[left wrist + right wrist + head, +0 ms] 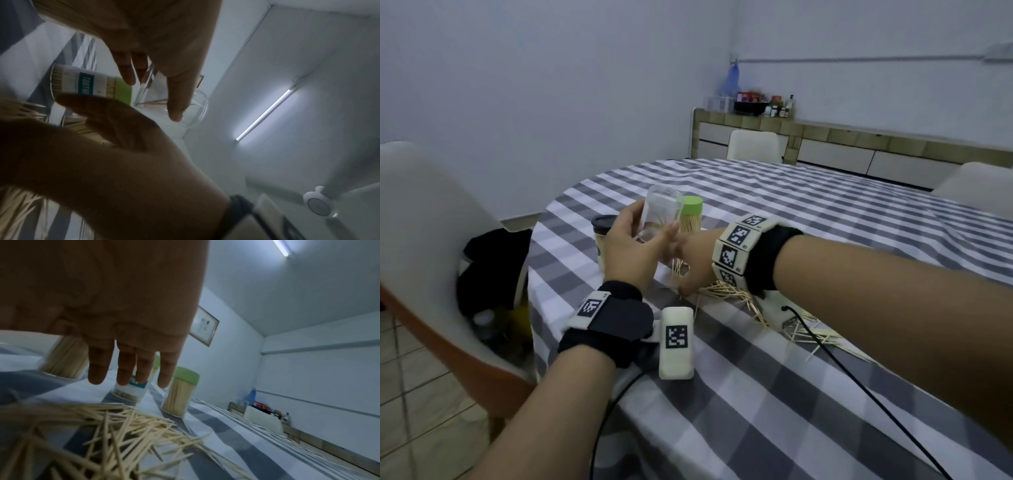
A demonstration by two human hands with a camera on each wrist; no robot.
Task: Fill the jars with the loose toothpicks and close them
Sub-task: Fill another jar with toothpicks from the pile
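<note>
My left hand (633,240) grips a clear, lidless jar (662,209) and holds it tilted above the checked table; a few toothpicks lie inside it. In the left wrist view my left hand (153,99) wraps its fingers and thumb round the clear jar (197,105). My right hand (691,260) reaches down beside it to the loose toothpicks (722,291). In the right wrist view my right hand (131,369) has its fingers straight over the toothpick pile (113,426), holding nothing I can see. A full green-lidded jar (691,214) stands behind, and a dark-lidded jar (602,240) to the left.
A white marker block (676,342) and a black cable (825,349) lie on the table near its front edge. More toothpicks (811,332) are scattered to the right. A chair with a black bag (493,267) stands at the left. A labelled green-lidded jar (131,391) stands past the pile.
</note>
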